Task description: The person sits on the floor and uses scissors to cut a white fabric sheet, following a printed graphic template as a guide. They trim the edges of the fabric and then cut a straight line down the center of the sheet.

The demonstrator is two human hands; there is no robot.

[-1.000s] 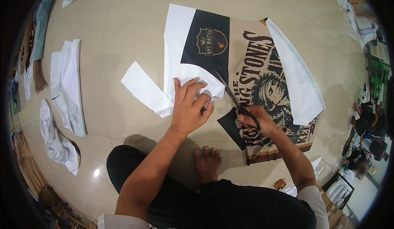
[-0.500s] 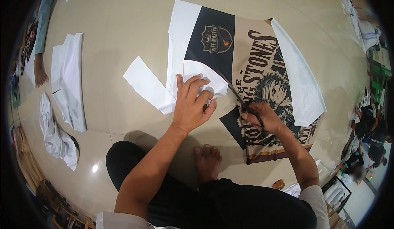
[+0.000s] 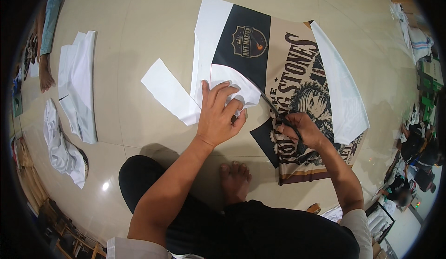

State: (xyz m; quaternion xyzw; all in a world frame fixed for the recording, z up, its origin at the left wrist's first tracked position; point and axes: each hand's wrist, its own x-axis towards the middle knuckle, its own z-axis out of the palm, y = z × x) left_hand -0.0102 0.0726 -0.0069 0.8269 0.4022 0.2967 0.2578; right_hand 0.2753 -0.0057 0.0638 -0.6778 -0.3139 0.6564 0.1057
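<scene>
A bright reflection [image 3: 106,186] gleams on the beige tiled floor [image 3: 153,22].

Left sleeve [image 3: 135,249]: was plain and pale grey-white, at seven o'clock, with a straight edge.
Right sleeve [image 3: 357,229]: had the same pale shade, between four and five o'clock.
Left forearm [image 3: 167,194]: was bare below its sleeve, at seven o'clock.
Right forearm [image 3: 343,175]: was bare too, at four o'clock.
Left hand [image 3: 219,109]: was ungloved, near the dial's middle.
Right hand [image 3: 304,130]: was likewise ungloved, at three o'clock.
Trousers [image 3: 288,231]: were plain black, from eight o'clock round to five, rounded at the knee.
Foot [image 3: 235,184]: was bare, at six o'clock, with rounded toes.
</scene>
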